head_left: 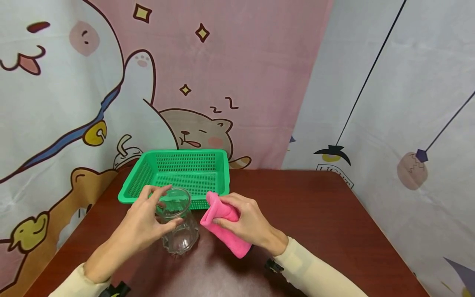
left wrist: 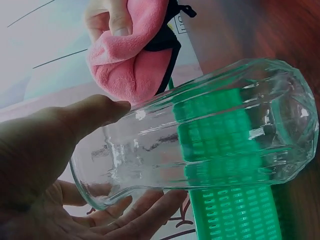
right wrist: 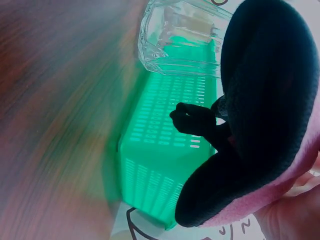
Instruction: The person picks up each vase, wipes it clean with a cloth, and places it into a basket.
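My left hand (head_left: pixel 142 220) reaches round the neck of a clear glass jar (head_left: pixel 181 239), thumb on the near side and fingers on the far side. In the left wrist view, the jar's faceted body (left wrist: pixel 220 130) and thick base show beyond the fingers. To its right, my right hand (head_left: pixel 254 218) grips a folded pink plush cloth (head_left: pixel 231 241), with the thumb pressed into its near face. The right wrist view shows the cloth's black underside (right wrist: pixel 272 95) and a small black loop (right wrist: pixel 192 118) hanging from it. The cloth's upper end sits close beside the jar's mouth.
Behind the hands, a green slotted plastic basket (head_left: pixel 219 183) stands on the dark red-brown table (head_left: pixel 315 222). Curtains with cartoon prints (head_left: pixel 252 62) hang along the table's back and sides.
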{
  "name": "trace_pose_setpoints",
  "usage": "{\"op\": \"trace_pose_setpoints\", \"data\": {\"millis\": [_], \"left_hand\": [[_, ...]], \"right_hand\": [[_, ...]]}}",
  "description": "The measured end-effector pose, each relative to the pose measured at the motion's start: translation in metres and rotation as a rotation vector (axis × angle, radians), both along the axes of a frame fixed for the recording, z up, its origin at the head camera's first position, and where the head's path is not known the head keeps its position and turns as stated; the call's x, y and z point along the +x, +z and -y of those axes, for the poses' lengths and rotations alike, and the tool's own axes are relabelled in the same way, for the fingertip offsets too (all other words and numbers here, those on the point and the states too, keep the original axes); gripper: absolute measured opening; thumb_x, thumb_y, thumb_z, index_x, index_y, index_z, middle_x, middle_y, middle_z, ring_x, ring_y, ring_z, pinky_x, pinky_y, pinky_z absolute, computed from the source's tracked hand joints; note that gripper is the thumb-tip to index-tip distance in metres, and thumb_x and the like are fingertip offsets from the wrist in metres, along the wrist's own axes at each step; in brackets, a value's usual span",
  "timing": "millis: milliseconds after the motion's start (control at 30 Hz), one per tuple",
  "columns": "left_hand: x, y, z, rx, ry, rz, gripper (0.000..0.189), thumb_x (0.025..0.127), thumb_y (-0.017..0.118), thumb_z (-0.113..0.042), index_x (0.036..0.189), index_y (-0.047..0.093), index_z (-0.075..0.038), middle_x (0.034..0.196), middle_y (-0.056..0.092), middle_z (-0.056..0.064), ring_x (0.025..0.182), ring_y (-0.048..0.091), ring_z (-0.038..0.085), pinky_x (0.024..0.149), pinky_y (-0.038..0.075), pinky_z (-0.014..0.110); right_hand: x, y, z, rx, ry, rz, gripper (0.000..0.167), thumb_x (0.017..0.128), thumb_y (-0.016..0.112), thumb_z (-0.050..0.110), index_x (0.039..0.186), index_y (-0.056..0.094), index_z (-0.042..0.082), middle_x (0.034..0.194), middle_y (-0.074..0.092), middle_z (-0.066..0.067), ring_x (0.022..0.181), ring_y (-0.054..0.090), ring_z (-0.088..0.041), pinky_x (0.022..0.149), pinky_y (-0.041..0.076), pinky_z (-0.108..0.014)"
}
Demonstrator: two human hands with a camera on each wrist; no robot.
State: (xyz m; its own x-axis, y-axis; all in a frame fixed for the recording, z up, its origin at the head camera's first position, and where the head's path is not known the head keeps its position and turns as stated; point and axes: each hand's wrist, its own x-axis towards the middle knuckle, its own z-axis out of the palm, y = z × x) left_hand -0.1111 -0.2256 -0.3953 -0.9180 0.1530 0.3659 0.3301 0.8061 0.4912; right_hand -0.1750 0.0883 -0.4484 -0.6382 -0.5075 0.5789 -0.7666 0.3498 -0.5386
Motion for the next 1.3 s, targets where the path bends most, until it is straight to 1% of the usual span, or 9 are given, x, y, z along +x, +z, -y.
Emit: {"op": "trace_pose_setpoints", "data": {"millis": [133, 233, 433, 667, 767, 933, 1000, 1167, 1300], "left_hand": [[-0.001, 0.001, 0.002, 0.017, -0.027, 0.026, 0.094, 0.085, 0.107, -0.023, 0.165, 0.061, -0.003, 0.142, 0.060, 0.022, 0.098, 0.082, 0.019, 0.069, 0.064, 0.023], [-0.001, 0.001, 0.004, 0.020, -0.047, 0.031, 0.095, 0.086, 0.106, -0.022, 0.167, 0.060, -0.004, 0.144, 0.060, 0.022, 0.098, 0.083, 0.020, 0.070, 0.065, 0.022], [-0.002, 0.002, 0.007, 0.012, -0.091, 0.038, 0.095, 0.087, 0.105, -0.019, 0.169, 0.059, -0.004, 0.147, 0.061, 0.021, 0.109, 0.083, 0.027, 0.073, 0.066, 0.023], [-0.002, 0.004, 0.011, 0.012, -0.159, 0.067, 0.096, 0.091, 0.102, -0.015, 0.173, 0.053, -0.007, 0.158, 0.061, 0.020, 0.123, 0.081, 0.031, 0.077, 0.066, 0.024], [-0.002, 0.006, 0.013, 0.015, -0.201, 0.077, 0.096, 0.093, 0.100, -0.012, 0.175, 0.051, -0.006, 0.163, 0.059, 0.020, 0.128, 0.081, 0.034, 0.079, 0.067, 0.025], [-0.003, 0.006, 0.018, 0.025, -0.270, 0.109, 0.096, 0.096, 0.093, -0.002, 0.179, 0.045, -0.008, 0.169, 0.053, 0.018, 0.137, 0.078, 0.040, 0.088, 0.072, 0.029], [-0.003, 0.005, 0.020, 0.030, -0.297, 0.117, 0.097, 0.097, 0.091, 0.001, 0.180, 0.042, -0.010, 0.171, 0.050, 0.018, 0.140, 0.077, 0.041, 0.090, 0.072, 0.029], [-0.005, 0.004, 0.023, 0.049, -0.353, 0.137, 0.098, 0.100, 0.086, 0.006, 0.183, 0.037, -0.012, 0.176, 0.044, 0.018, 0.146, 0.072, 0.044, 0.090, 0.070, 0.024], [-0.006, 0.003, 0.023, 0.056, -0.378, 0.153, 0.099, 0.101, 0.083, 0.008, 0.184, 0.034, -0.013, 0.178, 0.041, 0.018, 0.149, 0.069, 0.046, 0.090, 0.070, 0.024]], "right_hand": [[0.001, 0.001, 0.000, -0.002, 0.004, -0.006, 0.053, 0.091, 0.103, 0.025, 0.137, 0.082, 0.011, 0.125, 0.084, -0.001, 0.107, 0.079, -0.013, 0.086, 0.067, -0.022], [0.001, 0.001, 0.001, -0.003, 0.007, -0.008, 0.052, 0.091, 0.103, 0.026, 0.137, 0.082, 0.011, 0.125, 0.084, 0.000, 0.107, 0.079, -0.012, 0.086, 0.067, -0.021], [0.001, -0.001, 0.001, 0.002, 0.009, -0.022, 0.051, 0.091, 0.103, 0.026, 0.135, 0.083, 0.012, 0.124, 0.084, 0.000, 0.107, 0.078, -0.011, 0.085, 0.065, -0.019], [0.001, 0.001, 0.005, -0.001, 0.019, -0.012, 0.050, 0.092, 0.103, 0.027, 0.136, 0.083, 0.012, 0.125, 0.084, 0.001, 0.109, 0.079, -0.011, 0.086, 0.065, -0.019], [0.000, 0.002, 0.008, -0.006, 0.033, -0.005, 0.050, 0.093, 0.102, 0.028, 0.137, 0.083, 0.013, 0.126, 0.084, 0.001, 0.110, 0.078, -0.011, 0.086, 0.065, -0.019], [-0.001, 0.005, 0.015, 0.000, 0.043, -0.015, 0.051, 0.093, 0.102, 0.029, 0.138, 0.082, 0.013, 0.126, 0.084, 0.001, 0.110, 0.078, -0.010, 0.085, 0.064, -0.018], [-0.001, 0.006, 0.019, 0.007, 0.046, -0.016, 0.052, 0.094, 0.102, 0.030, 0.138, 0.082, 0.013, 0.127, 0.084, 0.000, 0.110, 0.078, -0.010, 0.085, 0.064, -0.018], [-0.002, 0.006, 0.028, 0.013, 0.057, -0.017, 0.051, 0.094, 0.101, 0.030, 0.138, 0.082, 0.012, 0.130, 0.084, -0.001, 0.114, 0.078, -0.012, 0.087, 0.063, -0.017], [-0.002, 0.008, 0.036, 0.018, 0.059, -0.004, 0.052, 0.095, 0.100, 0.029, 0.140, 0.081, 0.011, 0.130, 0.084, -0.001, 0.113, 0.078, -0.012, 0.086, 0.062, -0.017]]}}
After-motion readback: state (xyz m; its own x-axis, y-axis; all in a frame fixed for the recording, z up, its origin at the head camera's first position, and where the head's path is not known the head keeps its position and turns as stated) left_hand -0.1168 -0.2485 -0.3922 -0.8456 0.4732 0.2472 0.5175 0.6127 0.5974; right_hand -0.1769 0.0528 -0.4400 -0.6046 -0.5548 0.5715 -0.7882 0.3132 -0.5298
